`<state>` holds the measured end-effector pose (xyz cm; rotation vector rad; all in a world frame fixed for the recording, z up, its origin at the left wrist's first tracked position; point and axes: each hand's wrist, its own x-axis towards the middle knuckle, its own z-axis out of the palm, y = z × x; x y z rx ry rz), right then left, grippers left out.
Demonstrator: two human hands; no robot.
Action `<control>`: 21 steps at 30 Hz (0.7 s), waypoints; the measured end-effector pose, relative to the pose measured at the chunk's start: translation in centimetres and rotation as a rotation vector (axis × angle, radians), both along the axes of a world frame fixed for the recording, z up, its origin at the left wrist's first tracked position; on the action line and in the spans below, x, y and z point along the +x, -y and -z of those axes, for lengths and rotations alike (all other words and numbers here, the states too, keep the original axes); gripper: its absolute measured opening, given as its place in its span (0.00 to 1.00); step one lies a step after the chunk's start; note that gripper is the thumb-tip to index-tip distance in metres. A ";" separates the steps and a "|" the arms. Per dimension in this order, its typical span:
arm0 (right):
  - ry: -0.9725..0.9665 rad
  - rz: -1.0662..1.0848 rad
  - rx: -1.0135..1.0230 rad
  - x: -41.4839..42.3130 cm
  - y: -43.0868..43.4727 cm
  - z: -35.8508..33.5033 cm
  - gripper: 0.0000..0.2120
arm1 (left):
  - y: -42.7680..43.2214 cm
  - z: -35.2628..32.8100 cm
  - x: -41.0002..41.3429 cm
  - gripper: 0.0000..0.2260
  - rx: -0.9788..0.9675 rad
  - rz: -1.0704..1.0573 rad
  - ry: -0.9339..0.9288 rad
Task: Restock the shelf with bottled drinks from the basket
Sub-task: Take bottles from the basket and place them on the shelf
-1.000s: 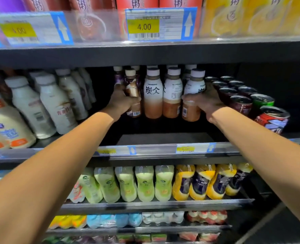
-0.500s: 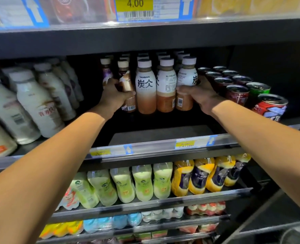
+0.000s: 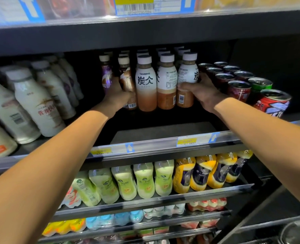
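Several white-capped brown coffee bottles stand in rows deep on the dark middle shelf (image 3: 163, 131). My left hand (image 3: 116, 98) grips the brown-labelled bottle (image 3: 127, 81) at the left of the front row. My right hand (image 3: 202, 92) wraps round the rightmost Tanbing bottle (image 3: 187, 76), thumb across its front. Between them stand two more Tanbing bottles (image 3: 145, 83). The basket is out of view.
Tilted white milk-drink bottles (image 3: 38, 101) lie to the left, and rows of cans (image 3: 239, 88) stand close to the right of my right hand. The shelf front strip (image 3: 163, 147) carries price tags. Green and yellow bottles (image 3: 145, 180) fill the shelf below.
The view has tilted down and moved closer. Both hands stay on the same outer bottles, which sit slightly nearer the front of the shelf.
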<state>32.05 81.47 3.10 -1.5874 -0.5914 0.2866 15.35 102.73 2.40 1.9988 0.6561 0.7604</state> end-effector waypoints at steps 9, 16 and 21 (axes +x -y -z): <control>-0.041 0.077 -0.055 -1.4 0.6 -0.6 0.32 | 0.0 0.3 0.3 0.26 0.068 0.007 -0.078; 0.171 0.272 -0.410 -5.5 1.2 -2.5 0.29 | 0.9 -1.5 -2.7 0.34 0.283 -0.031 -0.439; 0.864 0.231 -0.776 -13.2 6.9 -3.5 0.16 | 8.5 -4.3 -7.1 0.16 0.680 -0.076 -0.641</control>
